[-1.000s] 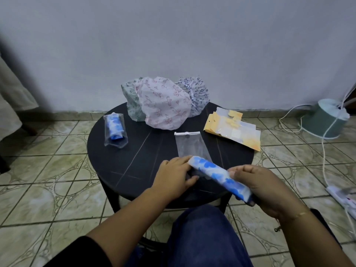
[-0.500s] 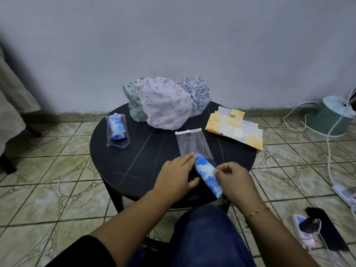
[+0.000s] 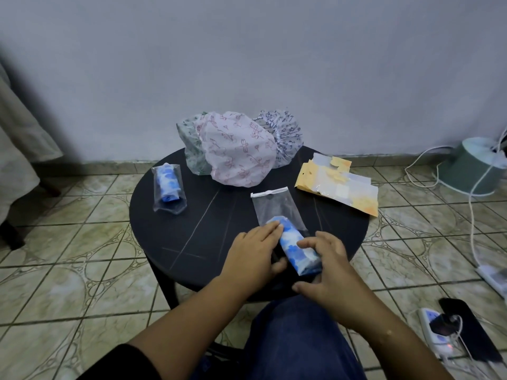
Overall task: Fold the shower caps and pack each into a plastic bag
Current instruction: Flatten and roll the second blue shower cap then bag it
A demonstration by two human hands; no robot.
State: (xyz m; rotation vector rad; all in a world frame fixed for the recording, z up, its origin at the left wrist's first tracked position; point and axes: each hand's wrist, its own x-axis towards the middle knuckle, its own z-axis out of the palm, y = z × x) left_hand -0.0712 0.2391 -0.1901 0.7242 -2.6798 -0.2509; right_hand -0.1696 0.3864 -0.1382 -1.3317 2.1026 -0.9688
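Observation:
A folded blue-and-white shower cap lies as a short roll at the near edge of the round black table. My left hand holds its left side, fingers along the top end and thumb beneath. My right hand grips its near right end with curled fingers. An empty clear plastic bag lies just behind the roll. Another blue cap, packed in a clear bag, sits at the table's left. Three unfolded caps, green, pink and blue-dotted, are piled at the back.
A stack of yellow-printed plastic bags lies at the table's right edge. On the tiled floor to the right are a green round device with white cables, a power strip and a dark phone. My blue-clad knee is under the table's near edge.
The cap was a long strip held between both hands; it is now folded into a shorter roll set down at the clear bag's near end. My right hand moved left and inward.

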